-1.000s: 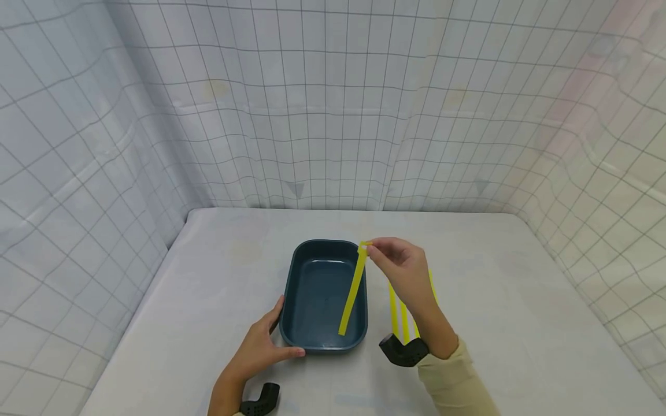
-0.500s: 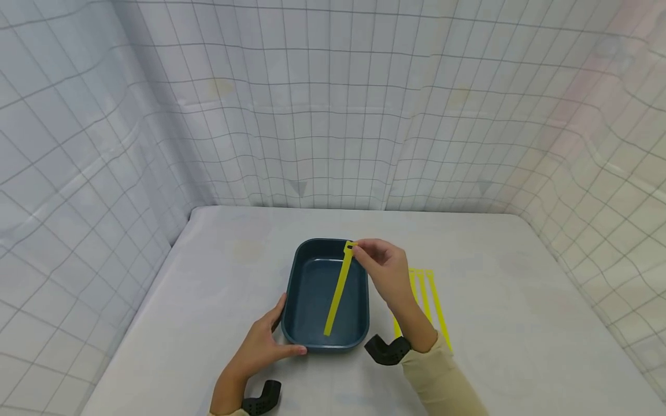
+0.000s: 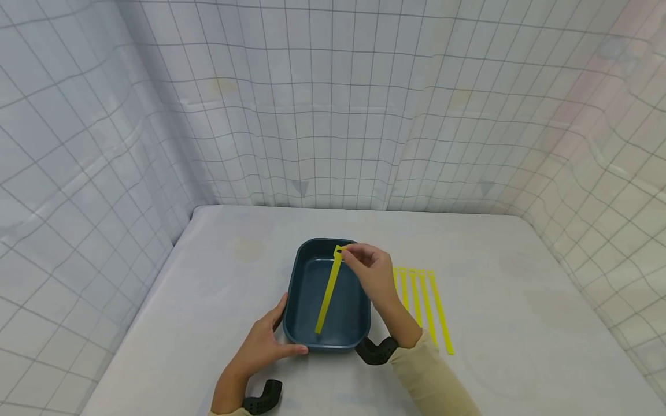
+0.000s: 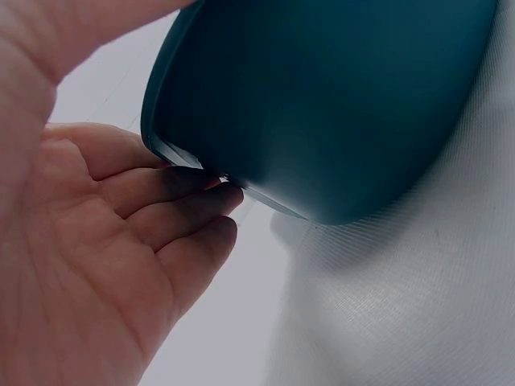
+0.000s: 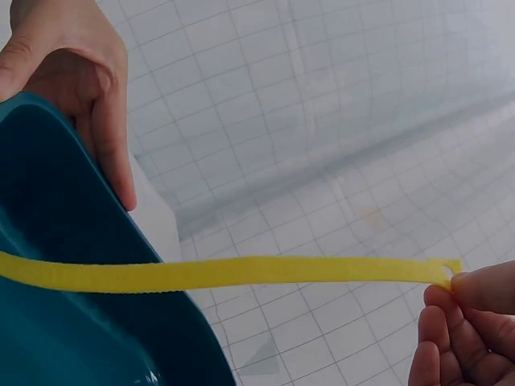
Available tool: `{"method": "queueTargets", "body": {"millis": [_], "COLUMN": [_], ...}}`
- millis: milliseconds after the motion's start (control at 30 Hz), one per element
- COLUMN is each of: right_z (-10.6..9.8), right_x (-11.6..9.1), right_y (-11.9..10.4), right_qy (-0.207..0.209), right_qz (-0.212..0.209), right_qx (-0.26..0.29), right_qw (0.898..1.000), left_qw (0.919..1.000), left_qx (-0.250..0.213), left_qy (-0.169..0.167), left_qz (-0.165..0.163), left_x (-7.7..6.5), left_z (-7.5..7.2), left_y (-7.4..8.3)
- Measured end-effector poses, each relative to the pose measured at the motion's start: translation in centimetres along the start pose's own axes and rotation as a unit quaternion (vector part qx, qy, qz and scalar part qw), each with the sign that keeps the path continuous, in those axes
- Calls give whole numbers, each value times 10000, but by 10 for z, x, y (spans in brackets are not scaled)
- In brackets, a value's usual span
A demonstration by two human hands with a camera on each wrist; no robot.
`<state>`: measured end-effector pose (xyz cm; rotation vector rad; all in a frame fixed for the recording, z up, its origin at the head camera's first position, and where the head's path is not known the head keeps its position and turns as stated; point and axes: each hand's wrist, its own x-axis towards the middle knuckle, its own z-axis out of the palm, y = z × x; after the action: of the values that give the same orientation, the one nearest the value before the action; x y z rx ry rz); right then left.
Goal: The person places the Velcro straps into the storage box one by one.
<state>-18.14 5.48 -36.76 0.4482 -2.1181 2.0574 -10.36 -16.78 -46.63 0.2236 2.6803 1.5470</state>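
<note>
A dark teal rectangular plastic bin sits on the white table. My left hand grips its near left corner, thumb at the front and fingers along the left side. In the left wrist view, the fingertips touch the bin wall. Thumb and fingers of my right hand pinch the slotted end of a yellow hook-and-loop cable tie. The strap hangs over the bin's inside, its free end low in it. In the right wrist view, the cable tie stretches across the bin's rim.
Several more yellow cable ties lie side by side on the table right of the bin, partly hidden by my right forearm. White grid-patterned cloth surrounds the table at the back and sides.
My right hand has moved left with the cable tie, from the bin's right rim to over its inside. More of the row of cable ties shows. My left hand stays on the bin.
</note>
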Motion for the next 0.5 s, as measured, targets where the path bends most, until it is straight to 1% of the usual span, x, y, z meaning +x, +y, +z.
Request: {"method": "queueTargets", "body": {"millis": [200,367,500], "right_z": [8,14,17], "right_x": [-6,-3,-1], "right_y": [-15,-5,3], "right_qy": [-82,-264,-302], "right_qz": [64,219,400], "right_qx": [-3,88,70], "right_qw": [9999,9994,9987], "left_qw": [10000,10000,10000], "left_qx": [30,45,-16], "left_qy": [6,-45,-51], "left_qz": [-56,-55,-56], "left_x": [0,-1,0], "left_z": [0,-1,-1], "left_y": [0,1,1]}}
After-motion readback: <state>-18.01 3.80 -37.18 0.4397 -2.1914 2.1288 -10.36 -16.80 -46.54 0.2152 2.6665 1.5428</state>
